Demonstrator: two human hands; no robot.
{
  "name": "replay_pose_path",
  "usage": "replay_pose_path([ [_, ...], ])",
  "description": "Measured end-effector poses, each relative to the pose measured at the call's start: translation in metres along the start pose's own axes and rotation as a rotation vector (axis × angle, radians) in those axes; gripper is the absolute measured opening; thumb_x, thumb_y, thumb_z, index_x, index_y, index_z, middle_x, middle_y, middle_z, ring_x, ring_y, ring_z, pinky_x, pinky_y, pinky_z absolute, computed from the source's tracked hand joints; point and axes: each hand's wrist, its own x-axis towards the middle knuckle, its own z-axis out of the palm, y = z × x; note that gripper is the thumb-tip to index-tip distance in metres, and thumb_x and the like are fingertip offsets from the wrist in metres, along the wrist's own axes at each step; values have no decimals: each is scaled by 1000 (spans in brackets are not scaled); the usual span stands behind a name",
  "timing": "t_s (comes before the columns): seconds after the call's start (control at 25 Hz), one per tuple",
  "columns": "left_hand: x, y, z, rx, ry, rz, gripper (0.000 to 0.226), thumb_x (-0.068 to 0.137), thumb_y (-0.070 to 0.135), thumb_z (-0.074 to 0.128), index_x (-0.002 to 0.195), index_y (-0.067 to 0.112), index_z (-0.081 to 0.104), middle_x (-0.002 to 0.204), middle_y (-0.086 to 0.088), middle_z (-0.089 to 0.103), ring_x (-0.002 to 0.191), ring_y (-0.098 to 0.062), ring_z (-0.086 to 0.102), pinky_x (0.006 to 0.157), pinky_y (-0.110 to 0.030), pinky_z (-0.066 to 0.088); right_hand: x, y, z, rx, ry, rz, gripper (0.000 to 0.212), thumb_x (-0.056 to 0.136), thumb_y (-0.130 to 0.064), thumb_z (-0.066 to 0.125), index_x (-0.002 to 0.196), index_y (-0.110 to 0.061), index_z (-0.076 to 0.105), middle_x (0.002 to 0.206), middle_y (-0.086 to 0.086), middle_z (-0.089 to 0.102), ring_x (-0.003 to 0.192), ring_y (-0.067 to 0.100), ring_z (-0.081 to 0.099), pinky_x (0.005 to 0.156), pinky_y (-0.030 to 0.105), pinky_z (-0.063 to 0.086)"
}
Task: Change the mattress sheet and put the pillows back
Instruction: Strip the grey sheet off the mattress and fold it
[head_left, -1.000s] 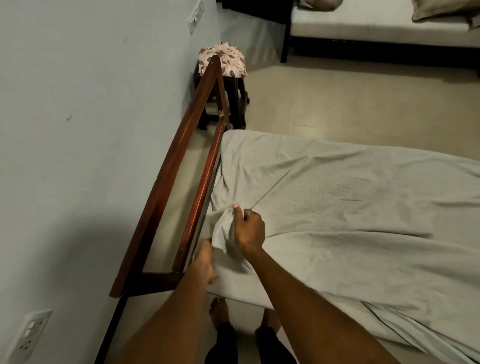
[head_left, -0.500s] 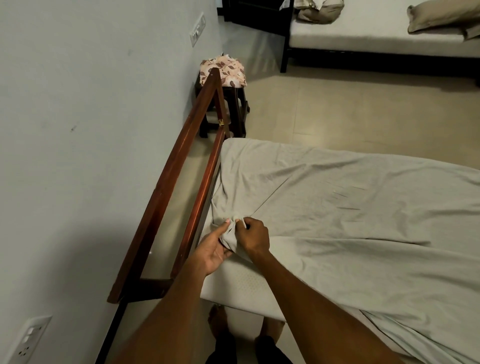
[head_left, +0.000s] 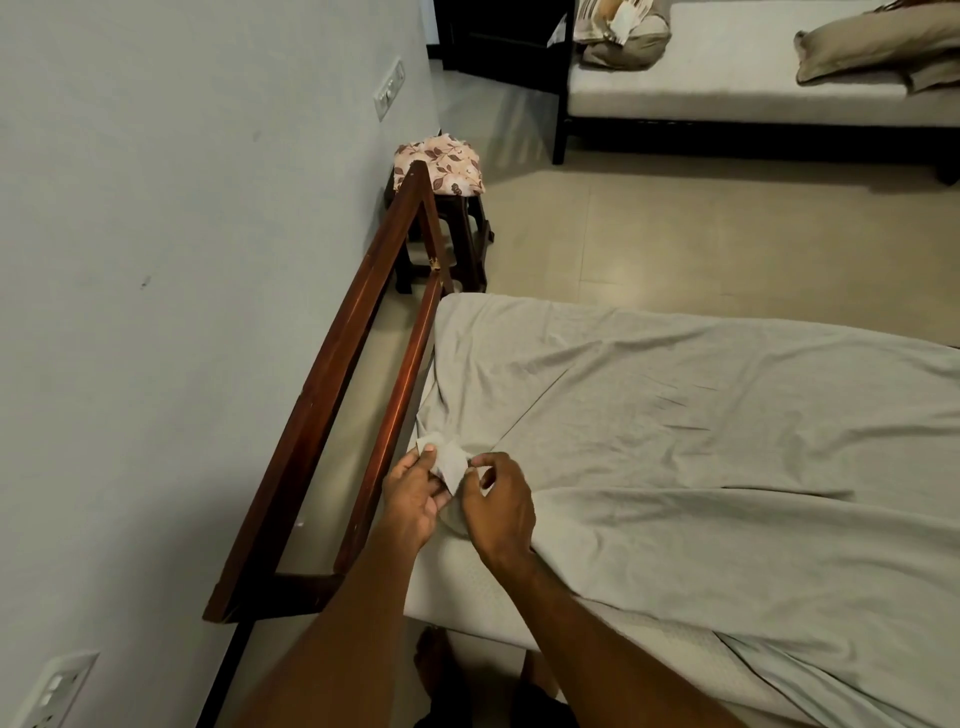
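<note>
A pale grey sheet (head_left: 701, 441) lies wrinkled over the mattress (head_left: 457, 597), whose bare near-left corner shows beneath. My left hand (head_left: 413, 499) and my right hand (head_left: 498, 501) both pinch the sheet's corner (head_left: 447, 460), held up just above the mattress beside the wooden headboard rail. A tan pillow (head_left: 878, 47) and a bundle of bedding (head_left: 621, 39) lie on the second bed at the back.
The red-brown wooden headboard frame (head_left: 358, 415) runs along the wall on the left. A dark stool (head_left: 457, 228) with a floral cloth stands beyond it. A second bed (head_left: 727, 98) is across the tiled floor. My bare feet show below.
The sheet corner has been drawn out of the bunched fabric and now spreads flat between both hands. My left hand rose from the mattress edge to pinch it.
</note>
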Motion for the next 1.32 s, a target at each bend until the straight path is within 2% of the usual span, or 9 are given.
replay_pose_path([
  [0.12, -4, 1, 7, 68, 49, 91, 31, 97, 11, 71, 127, 5, 67, 106, -14, 77, 94, -28, 76, 68, -39, 64, -10, 7, -2, 180, -233, 316, 19, 98, -45, 61, 106, -27, 61, 93, -2, 74, 83, 21, 73, 75, 42, 62],
  [0.2, -10, 1, 12, 97, 40, 128, 27, 97, 10, 72, 123, 5, 68, 110, -16, 77, 94, -29, 77, 68, -40, 65, -15, 9, -10, 442, -433, 685, 40, 101, -56, 54, 111, -20, 68, 97, 7, 78, 88, 28, 76, 71, 37, 62],
  [0.32, -21, 4, 21, 136, -1, 172, 28, 97, 8, 70, 125, 6, 65, 114, -17, 76, 95, -32, 77, 65, -40, 65, -15, 3, -19, 768, -650, 883, 61, 102, -65, 41, 121, -16, 71, 103, 5, 81, 95, 27, 76, 78, 35, 56],
  [0.6, -28, 18, 20, 38, 96, 209, 18, 104, 7, 61, 121, 11, 63, 114, -16, 71, 96, -31, 73, 61, -41, 65, 31, -12, -39, 1664, -131, 1130, 37, 102, -19, 48, 131, 1, 59, 125, 24, 67, 118, 39, 65, 71, 49, 59],
  [0.8, -30, 24, 17, -75, 163, 226, 15, 102, 15, 65, 117, 14, 68, 113, -14, 73, 89, -24, 74, 66, -40, 62, 26, -22, -47, 1655, -106, 1272, 14, 106, -6, 52, 102, 5, 60, 90, 20, 63, 82, 33, 63, 39, 44, 56],
  [1.0, -35, 38, 23, -53, 152, 282, 31, 96, 20, 73, 126, 12, 68, 112, -11, 74, 97, -26, 74, 72, -43, 65, 14, -13, -49, 1667, -72, 1386, 6, 101, 0, 60, 99, 5, 62, 84, 18, 66, 74, 29, 66, 71, 37, 62],
  [1.16, -30, 49, 16, -207, 142, 108, 30, 96, 22, 74, 121, 9, 63, 117, -18, 68, 102, -32, 68, 85, -51, 59, 11, 2, -54, 1788, -20, 1292, 13, 98, 1, 61, 84, 2, 60, 51, 14, 64, 53, 25, 67, 38, 34, 56],
  [1.24, -29, 56, 13, -251, 108, 36, 43, 99, 23, 70, 137, 8, 57, 115, -19, 65, 99, -31, 66, 82, -50, 57, 11, 15, -61, 1752, -8, 1252, 12, 98, 1, 56, 87, 0, 61, 52, 15, 65, 47, 29, 68, 37, 34, 56],
  [1.32, -21, 58, 8, -255, 85, 14, 45, 104, 19, 60, 145, 6, 51, 108, -18, 63, 95, -30, 64, 92, -48, 55, 9, 28, -72, 1706, 27, 1206, 9, 98, -2, 55, 99, -4, 64, 69, 18, 70, 69, 32, 70, 46, 36, 60],
])
